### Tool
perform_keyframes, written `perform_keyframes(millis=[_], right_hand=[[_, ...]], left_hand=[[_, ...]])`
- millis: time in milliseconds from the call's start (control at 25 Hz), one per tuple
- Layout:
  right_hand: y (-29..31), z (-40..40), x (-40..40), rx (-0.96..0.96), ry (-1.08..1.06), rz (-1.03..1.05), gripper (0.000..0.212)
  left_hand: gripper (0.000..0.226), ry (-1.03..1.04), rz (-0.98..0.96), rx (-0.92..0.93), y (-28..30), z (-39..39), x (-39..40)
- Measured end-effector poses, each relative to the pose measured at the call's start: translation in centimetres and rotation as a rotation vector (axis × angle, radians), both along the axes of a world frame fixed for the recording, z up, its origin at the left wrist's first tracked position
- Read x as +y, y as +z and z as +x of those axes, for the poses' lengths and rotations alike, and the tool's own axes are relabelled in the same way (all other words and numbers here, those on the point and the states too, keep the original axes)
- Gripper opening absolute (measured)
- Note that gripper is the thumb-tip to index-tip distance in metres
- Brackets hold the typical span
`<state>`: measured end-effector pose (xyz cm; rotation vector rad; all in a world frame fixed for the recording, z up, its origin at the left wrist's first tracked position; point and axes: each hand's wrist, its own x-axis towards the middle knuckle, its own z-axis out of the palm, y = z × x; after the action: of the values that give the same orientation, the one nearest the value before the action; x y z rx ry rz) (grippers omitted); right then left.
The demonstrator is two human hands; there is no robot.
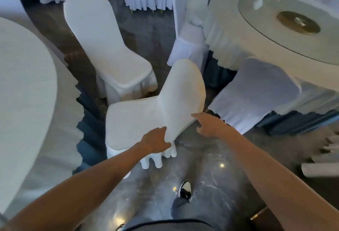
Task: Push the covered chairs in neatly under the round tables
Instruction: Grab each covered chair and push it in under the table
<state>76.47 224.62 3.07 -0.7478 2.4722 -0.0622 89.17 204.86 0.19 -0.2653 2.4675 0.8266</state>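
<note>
A white-covered chair stands in the middle of the floor, its seat facing the round table on the left. My left hand grips the near edge of its backrest. My right hand touches the far edge of the same backrest, fingers spread and not closed on it. A second covered chair stands behind, turned away from both tables. A third covered chair sits pushed in at the right round table.
The right table carries a glass turntable with a card stand. Another covered chair stands at that table's left side. More skirted chairs line the back. My foot is on the shiny dark floor. White rolled items lie at right.
</note>
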Motion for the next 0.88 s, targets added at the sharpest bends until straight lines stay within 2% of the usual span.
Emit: perform_keyframes(millis=[120,280,480,640,760,880], right_hand=[[0.5,-7.5,1.4,0.049,0.104,-0.07,0.064],[0.2,-16.8,1.6,0.126,0.218,-0.129,0.064],[-1.9,-28.4,-1.3,0.263,0.542,-0.083,0.076],[-3.3,-35.4,-5.0,0.308,0.78,-0.058,0.077],[-4.3,-38.5,-8.7,0.306,0.941,-0.029,0.078],[-4.5,-40.4,-12.1,0.375,1.244,-0.024,0.064]], left_hand=[[0.078,0.102,0.002,-0.028,-0.4,-6.6,3.5],[0.092,0.242,0.063,0.032,0.1,-14.3,7.4],[0.112,0.388,0.102,0.014,-2.6,-24.2,9.5],[0.111,0.49,0.137,-0.029,-5.1,-31.0,8.8],[0.112,0.551,0.207,-0.136,-4.8,-33.6,7.4],[0.115,0.581,0.21,-0.195,-4.3,-34.2,7.1]])
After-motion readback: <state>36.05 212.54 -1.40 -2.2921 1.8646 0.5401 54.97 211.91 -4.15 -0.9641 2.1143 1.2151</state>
